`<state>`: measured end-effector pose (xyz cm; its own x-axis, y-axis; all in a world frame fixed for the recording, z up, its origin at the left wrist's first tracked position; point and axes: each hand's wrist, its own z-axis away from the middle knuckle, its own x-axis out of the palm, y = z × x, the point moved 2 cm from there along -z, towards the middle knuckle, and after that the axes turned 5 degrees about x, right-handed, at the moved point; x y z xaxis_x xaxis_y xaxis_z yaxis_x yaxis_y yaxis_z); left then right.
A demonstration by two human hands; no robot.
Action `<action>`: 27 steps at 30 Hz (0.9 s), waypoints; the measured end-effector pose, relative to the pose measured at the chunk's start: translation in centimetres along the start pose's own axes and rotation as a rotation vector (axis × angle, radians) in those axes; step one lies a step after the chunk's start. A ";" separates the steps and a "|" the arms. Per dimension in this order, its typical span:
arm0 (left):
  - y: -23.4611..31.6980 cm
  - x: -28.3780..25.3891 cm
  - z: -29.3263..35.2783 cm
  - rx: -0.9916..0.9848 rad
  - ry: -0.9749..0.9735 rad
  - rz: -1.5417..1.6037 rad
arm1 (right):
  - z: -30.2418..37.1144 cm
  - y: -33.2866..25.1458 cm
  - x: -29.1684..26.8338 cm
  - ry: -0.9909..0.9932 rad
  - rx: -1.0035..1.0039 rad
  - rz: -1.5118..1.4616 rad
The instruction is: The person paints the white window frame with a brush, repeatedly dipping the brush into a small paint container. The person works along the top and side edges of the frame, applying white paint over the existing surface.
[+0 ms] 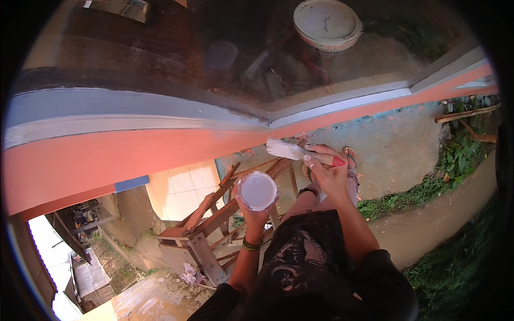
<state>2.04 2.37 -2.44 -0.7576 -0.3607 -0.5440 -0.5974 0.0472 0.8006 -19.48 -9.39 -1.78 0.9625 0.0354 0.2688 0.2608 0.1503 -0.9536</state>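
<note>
My left hand (pixel 255 218) is wrapped round a small round tub (pixel 258 191) of pale, whitish paint, seen from above. In my right hand (pixel 333 179) is a paintbrush (pixel 285 149), its bristles pointing left and coated with whitish paint. The brush handle runs back between my fingers to a red end. The bristles are above and to the right of the tub, apart from it. Beyond both hands is a pale grey-white window frame (pixel 342 103) set in an orange wall (pixel 176 147).
Dark window glass (pixel 176 43) with reflections fills the top; a round, pale-topped container (pixel 327 24) shows there. A wooden trestle (pixel 206 235) stands at my left, near white floor tiles (pixel 182 184). Concrete (pixel 396 142) and green plants (pixel 466 150) lie to the right.
</note>
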 end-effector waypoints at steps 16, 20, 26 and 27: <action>1.1 5.5 -1.9 0.308 -0.033 0.105 | 5.5 -6.6 2.2 -0.657 -0.377 0.924; 1.7 6.2 -1.2 0.376 0.020 0.096 | 6.0 -5.0 1.3 -0.594 -0.267 0.947; 3.1 7.1 0.3 0.317 0.080 0.097 | 5.9 -4.6 0.3 -0.520 -0.208 0.701; 3.2 7.3 0.5 0.298 0.092 0.118 | 5.9 -4.5 0.0 -0.513 -0.202 0.677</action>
<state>-5.59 0.37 -3.99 -0.8074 -0.4186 -0.4159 -0.5677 0.3591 0.7408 -21.08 -4.29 3.34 0.7756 0.5016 -0.3832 -0.3004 -0.2405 -0.9230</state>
